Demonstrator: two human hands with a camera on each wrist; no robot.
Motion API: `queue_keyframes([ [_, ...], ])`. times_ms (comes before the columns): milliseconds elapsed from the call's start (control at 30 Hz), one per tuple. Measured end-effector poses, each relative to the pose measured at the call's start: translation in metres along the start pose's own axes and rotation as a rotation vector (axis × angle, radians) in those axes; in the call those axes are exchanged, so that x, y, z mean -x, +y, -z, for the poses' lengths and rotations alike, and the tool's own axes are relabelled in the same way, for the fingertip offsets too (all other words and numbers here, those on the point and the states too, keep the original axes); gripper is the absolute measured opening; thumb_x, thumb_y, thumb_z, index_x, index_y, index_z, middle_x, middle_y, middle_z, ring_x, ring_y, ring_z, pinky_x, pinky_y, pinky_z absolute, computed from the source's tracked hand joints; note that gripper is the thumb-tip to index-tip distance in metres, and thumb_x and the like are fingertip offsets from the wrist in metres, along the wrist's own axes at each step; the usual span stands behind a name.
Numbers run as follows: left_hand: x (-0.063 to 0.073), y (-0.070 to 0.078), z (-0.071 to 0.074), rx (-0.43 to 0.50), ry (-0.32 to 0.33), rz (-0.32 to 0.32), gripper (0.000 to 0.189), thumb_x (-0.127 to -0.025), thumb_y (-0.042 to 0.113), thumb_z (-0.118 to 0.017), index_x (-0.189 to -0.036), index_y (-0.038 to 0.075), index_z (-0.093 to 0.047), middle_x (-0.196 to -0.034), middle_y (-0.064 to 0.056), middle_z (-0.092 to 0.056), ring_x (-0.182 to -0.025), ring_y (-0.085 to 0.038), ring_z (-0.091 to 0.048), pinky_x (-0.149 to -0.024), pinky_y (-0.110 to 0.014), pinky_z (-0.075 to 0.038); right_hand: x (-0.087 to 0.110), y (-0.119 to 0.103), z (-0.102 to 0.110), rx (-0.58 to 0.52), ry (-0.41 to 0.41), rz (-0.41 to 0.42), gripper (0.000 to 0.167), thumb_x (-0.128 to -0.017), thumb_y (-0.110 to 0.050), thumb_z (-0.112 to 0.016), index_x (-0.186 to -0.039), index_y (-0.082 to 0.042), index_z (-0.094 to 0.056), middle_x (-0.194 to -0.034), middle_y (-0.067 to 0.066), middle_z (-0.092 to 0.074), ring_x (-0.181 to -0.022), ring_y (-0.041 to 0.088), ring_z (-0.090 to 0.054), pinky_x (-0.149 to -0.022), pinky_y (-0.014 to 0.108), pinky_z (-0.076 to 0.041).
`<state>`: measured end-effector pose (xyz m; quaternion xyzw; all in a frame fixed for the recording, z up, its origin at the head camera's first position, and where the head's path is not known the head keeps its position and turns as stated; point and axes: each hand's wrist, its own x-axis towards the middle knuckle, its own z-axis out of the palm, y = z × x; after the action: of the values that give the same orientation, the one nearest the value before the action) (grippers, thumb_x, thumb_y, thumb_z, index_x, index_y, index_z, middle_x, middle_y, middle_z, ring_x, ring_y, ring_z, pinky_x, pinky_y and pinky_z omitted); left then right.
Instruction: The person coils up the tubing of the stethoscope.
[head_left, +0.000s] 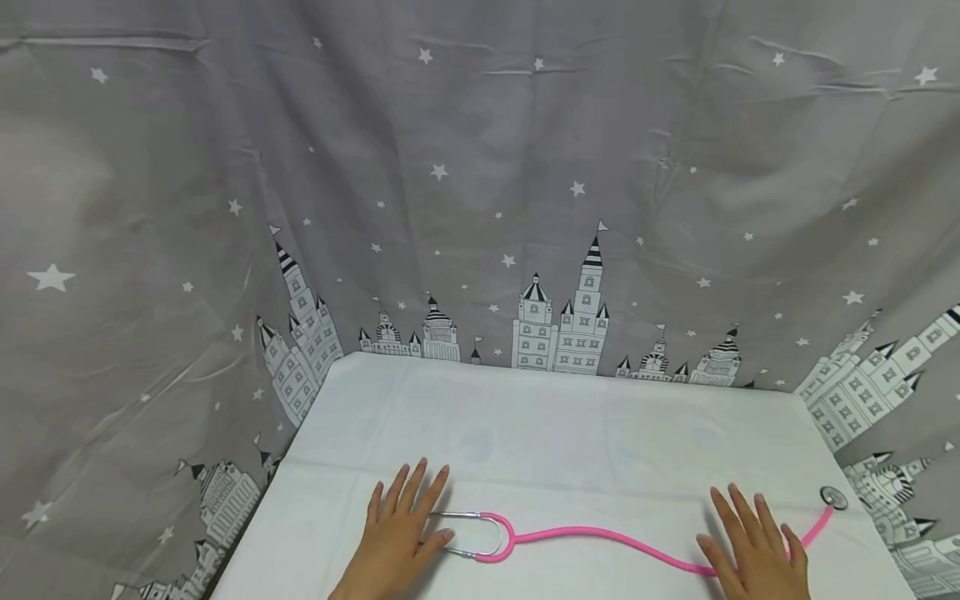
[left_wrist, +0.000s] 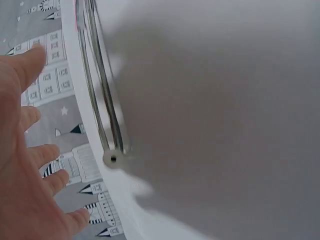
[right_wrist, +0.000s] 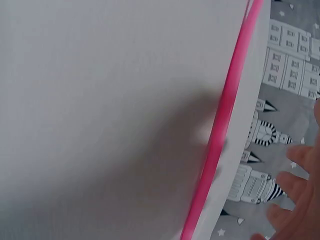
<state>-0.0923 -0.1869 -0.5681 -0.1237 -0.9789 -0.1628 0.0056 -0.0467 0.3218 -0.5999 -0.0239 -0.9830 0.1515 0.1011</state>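
A pink stethoscope lies stretched across the white table, its metal ear tubes to the left and its round chest piece at the far right. My left hand hovers over the ear tubes with fingers spread, hiding their ends in the head view. In the left wrist view, one ear tip shows on the cloth, apart from the fingers. My right hand is spread above the pink tube near the chest piece and covers part of it. The right wrist view shows the tube lying beneath that hand, ungripped.
A white cloth covers the table. Behind it and along both sides hangs a grey curtain printed with stars and castles.
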Motion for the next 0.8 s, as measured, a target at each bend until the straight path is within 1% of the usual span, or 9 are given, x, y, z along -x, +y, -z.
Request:
queue_keyframes([
  [100,0.000,0.003,-0.001,0.023,-0.037,-0.004,0.088,-0.095,0.055,-0.075,-0.169,0.030,-0.036,-0.176,-0.012,-0.034,-0.164,-0.045,-0.026,-0.126,-0.078,-0.013,-0.003,-0.010,-0.002,-0.008,-0.045,0.021,0.062,-0.109,-0.053,-0.055,-0.156,-0.013,-0.054,-0.162,0.023,-0.051,-0.161,0.051,-0.024,-0.109,0.077,-0.027],
  [167,-0.001,0.005,-0.002,0.032,-0.040,-0.010,0.087,-0.091,0.053,-0.080,-0.165,0.025,-0.044,-0.173,-0.014,-0.039,-0.162,-0.045,-0.030,-0.125,-0.077,-0.013,-0.004,-0.018,-0.004,-0.008,-0.062,0.042,0.057,-0.108,-0.053,-0.056,-0.148,-0.012,-0.063,-0.156,0.021,-0.058,-0.152,0.051,-0.038,-0.106,0.075,-0.034],
  [233,-0.001,0.006,-0.002,0.035,-0.039,-0.021,0.084,-0.088,0.050,-0.084,-0.160,0.022,-0.051,-0.170,-0.015,-0.045,-0.159,-0.045,-0.035,-0.124,-0.076,-0.016,-0.005,-0.027,-0.007,-0.013,-0.065,0.080,0.054,-0.107,-0.051,-0.059,-0.144,-0.013,-0.068,-0.153,0.017,-0.063,-0.146,0.049,-0.047,-0.105,0.074,-0.039],
  [300,-0.002,0.007,-0.003,0.036,-0.032,-0.041,0.080,-0.086,0.046,-0.087,-0.155,0.020,-0.057,-0.166,-0.016,-0.049,-0.155,-0.043,-0.041,-0.122,-0.076,-0.018,-0.007,-0.037,-0.011,-0.020,-0.031,0.154,0.047,-0.105,-0.045,-0.064,-0.140,-0.014,-0.071,-0.149,0.014,-0.066,-0.142,0.046,-0.054,-0.104,0.072,-0.045],
  [400,-0.004,0.009,-0.005,0.030,-0.020,-0.076,0.074,-0.084,0.044,-0.090,-0.148,0.020,-0.063,-0.158,-0.014,-0.056,-0.148,-0.039,-0.047,-0.122,-0.075,-0.021,-0.009,-0.051,-0.018,-0.031,0.011,0.263,0.042,-0.103,-0.036,-0.069,-0.141,-0.016,-0.071,-0.148,0.010,-0.068,-0.137,0.040,-0.061,-0.101,0.067,-0.053],
  [467,-0.006,0.010,-0.005,0.026,-0.004,-0.100,0.070,-0.081,0.043,-0.092,-0.143,0.021,-0.066,-0.153,-0.012,-0.060,-0.144,-0.035,-0.050,-0.121,-0.074,-0.023,-0.011,-0.061,-0.022,-0.043,0.033,0.327,0.043,-0.101,-0.030,-0.073,-0.142,-0.017,-0.070,-0.148,0.009,-0.067,-0.134,0.037,-0.065,-0.099,0.064,-0.057],
  [567,-0.009,0.010,-0.004,0.024,0.019,-0.140,0.066,-0.077,0.041,-0.095,-0.135,0.022,-0.069,-0.142,-0.007,-0.063,-0.136,-0.030,-0.055,-0.120,-0.070,-0.027,-0.015,-0.078,-0.026,-0.057,0.029,0.376,0.046,-0.098,-0.026,-0.077,-0.143,-0.018,-0.069,-0.147,0.006,-0.067,-0.132,0.032,-0.066,-0.099,0.059,-0.058],
  [633,-0.009,0.010,-0.004,0.020,0.025,-0.161,0.064,-0.075,0.040,-0.097,-0.131,0.023,-0.071,-0.135,-0.004,-0.065,-0.130,-0.027,-0.057,-0.118,-0.068,-0.031,-0.017,-0.088,-0.029,-0.060,0.017,0.392,0.047,-0.096,-0.025,-0.079,-0.142,-0.020,-0.070,-0.146,0.004,-0.068,-0.130,0.028,-0.067,-0.100,0.055,-0.059],
  [800,-0.009,0.010,-0.006,0.012,-0.009,-0.179,0.060,-0.075,0.036,-0.097,-0.129,0.024,-0.073,-0.121,0.003,-0.064,-0.116,-0.021,-0.058,-0.111,-0.062,-0.040,-0.024,-0.112,-0.033,-0.072,-0.022,0.411,0.044,-0.093,-0.026,-0.082,-0.136,-0.023,-0.073,-0.141,-0.004,-0.070,-0.124,0.018,-0.069,-0.102,0.045,-0.060],
])
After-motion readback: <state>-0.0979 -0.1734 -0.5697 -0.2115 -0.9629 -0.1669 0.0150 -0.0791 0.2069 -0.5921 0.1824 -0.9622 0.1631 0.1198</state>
